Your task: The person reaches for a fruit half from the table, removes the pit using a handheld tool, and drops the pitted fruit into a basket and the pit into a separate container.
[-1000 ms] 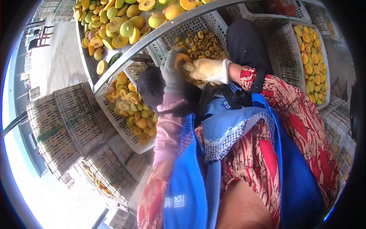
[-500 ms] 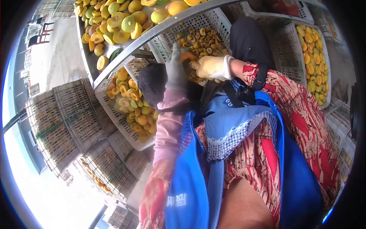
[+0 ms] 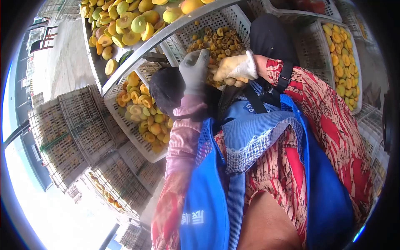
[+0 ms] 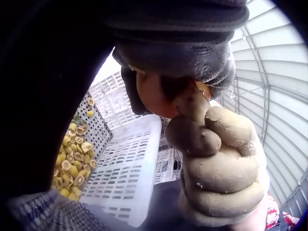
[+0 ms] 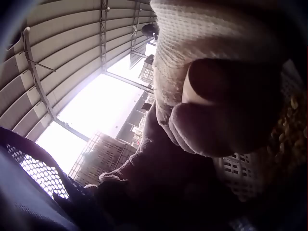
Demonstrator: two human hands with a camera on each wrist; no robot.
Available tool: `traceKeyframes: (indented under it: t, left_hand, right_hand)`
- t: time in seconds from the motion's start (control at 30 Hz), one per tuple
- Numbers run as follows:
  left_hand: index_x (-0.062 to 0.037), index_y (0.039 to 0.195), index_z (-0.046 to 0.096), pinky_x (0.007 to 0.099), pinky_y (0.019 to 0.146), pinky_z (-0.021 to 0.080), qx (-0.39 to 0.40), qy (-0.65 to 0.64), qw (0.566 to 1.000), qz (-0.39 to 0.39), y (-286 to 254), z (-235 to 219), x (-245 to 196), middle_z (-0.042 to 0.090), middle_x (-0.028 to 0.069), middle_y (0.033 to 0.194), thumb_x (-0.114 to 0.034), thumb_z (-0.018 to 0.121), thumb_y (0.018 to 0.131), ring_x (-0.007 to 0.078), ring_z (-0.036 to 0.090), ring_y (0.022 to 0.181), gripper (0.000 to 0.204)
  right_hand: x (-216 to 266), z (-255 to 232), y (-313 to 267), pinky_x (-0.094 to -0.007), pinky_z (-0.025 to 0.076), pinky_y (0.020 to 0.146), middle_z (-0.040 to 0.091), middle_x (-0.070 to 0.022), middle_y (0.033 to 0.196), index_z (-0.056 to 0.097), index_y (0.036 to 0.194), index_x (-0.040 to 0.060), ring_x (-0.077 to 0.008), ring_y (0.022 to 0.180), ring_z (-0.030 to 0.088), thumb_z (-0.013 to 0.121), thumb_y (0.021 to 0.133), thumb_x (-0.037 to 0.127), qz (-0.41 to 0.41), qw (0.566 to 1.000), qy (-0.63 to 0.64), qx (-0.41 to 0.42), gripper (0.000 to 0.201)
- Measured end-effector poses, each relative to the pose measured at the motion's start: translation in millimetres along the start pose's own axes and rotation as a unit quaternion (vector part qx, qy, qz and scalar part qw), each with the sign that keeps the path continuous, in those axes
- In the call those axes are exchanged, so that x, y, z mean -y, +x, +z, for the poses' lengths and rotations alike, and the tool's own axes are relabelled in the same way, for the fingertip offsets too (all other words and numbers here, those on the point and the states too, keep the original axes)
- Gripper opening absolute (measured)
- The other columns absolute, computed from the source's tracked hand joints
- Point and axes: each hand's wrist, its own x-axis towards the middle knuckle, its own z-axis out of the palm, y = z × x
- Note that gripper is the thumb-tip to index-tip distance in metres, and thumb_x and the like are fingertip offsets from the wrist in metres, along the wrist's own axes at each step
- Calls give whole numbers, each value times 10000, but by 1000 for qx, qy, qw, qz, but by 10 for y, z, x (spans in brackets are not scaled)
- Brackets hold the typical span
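Observation:
In the head view the left hand (image 3: 194,71), in a grey glove, has its fingers curled beside the cream-gloved right hand (image 3: 235,68). The left wrist view shows an orange fruit (image 4: 155,94) gripped under the grey-gloved left hand (image 4: 180,60). Against it, the right hand (image 4: 219,168) pinches a small brownish piece (image 4: 191,103); what it is cannot be told. The right wrist view has the right hand (image 5: 207,101) curled in shadow, its grip hidden. Below both hands, a crate (image 3: 177,50) contains small cut fruit pieces (image 3: 223,43).
A metal-edged table (image 3: 143,49) heaped with cut yellow fruit (image 3: 129,25) spans the top left. Another fruit-filled crate (image 3: 151,155) stands left of the knees, and one (image 3: 357,83) at the right. Stacked crates (image 3: 68,129) rise at the far left.
The left hand's fingers have curled over, and the orange cut fruit seen between the hands earlier is now hidden in the head view. The right hand has stayed close beside the left.

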Motion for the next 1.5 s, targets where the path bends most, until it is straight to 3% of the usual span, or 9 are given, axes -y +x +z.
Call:
traceKeyframes:
  t: [0.13,0.23,0.37,0.5,0.63,0.73,0.9,1.4,1.5]
  left_hand:
    - [40,862,679,244,602,479,-26,134,970,199,35,13,-58,656,71,700,-201,699,807,133,616,649,248]
    - [40,841,682,253,587,485,16,-83,984,-154,-76,-35,-432,657,72,698,-183,687,808,128,607,618,226]
    - [47,901,664,232,525,450,-73,15,996,46,-2,0,-84,650,71,689,-145,661,822,108,561,546,208]
    - [49,942,656,236,601,461,-43,-122,988,-90,-127,-57,-322,642,44,721,-135,618,873,113,584,663,200]
    - [34,992,613,298,663,494,-49,-260,955,-132,-121,-68,-202,648,109,803,-249,545,905,196,611,736,303]
    - [4,904,612,314,651,500,22,-324,931,-164,-103,-143,-80,641,110,796,-275,554,891,211,604,695,285]
    - [-33,882,610,348,620,515,16,-421,864,-275,-128,-89,-93,635,98,787,-293,571,869,234,608,689,263]
    - [-61,1023,576,441,789,527,-43,-508,831,-223,106,-231,-426,601,107,986,-456,614,824,285,594,918,444]
    - [-64,1034,578,454,830,509,-72,-488,847,-198,179,-399,-449,614,95,983,-464,600,835,290,600,899,447]
  right_hand:
    - [49,130,-104,-236,225,358,364,49,524,494,658,123,-70,390,307,521,877,210,-13,999,-22,-32,237]
    - [6,62,-25,-233,225,358,356,51,535,495,661,118,-65,399,297,506,885,189,-1,998,63,17,235]
    - [-69,135,63,-221,217,355,356,51,557,492,691,118,-51,409,298,510,887,181,-76,997,17,21,207]
    - [-87,83,16,-207,199,358,370,47,580,490,714,117,-45,410,289,523,892,210,-36,977,163,131,203]
    - [-81,215,110,-280,279,375,422,13,531,513,736,98,-109,406,369,517,892,371,-54,998,1,-27,314]
    - [-223,74,205,-279,308,388,451,2,548,537,802,83,-120,423,406,485,913,391,-61,982,146,103,331]
    - [-59,233,-69,-276,315,380,437,0,540,547,751,82,-126,415,401,389,941,464,-31,989,-136,-44,455]
    - [-263,-6,-287,-253,334,371,512,-36,601,557,899,44,-119,391,434,616,800,223,-119,989,-73,38,213]
    - [-176,61,-59,-265,353,388,526,-43,635,553,912,9,-123,427,454,594,816,265,-95,968,-146,-180,276]
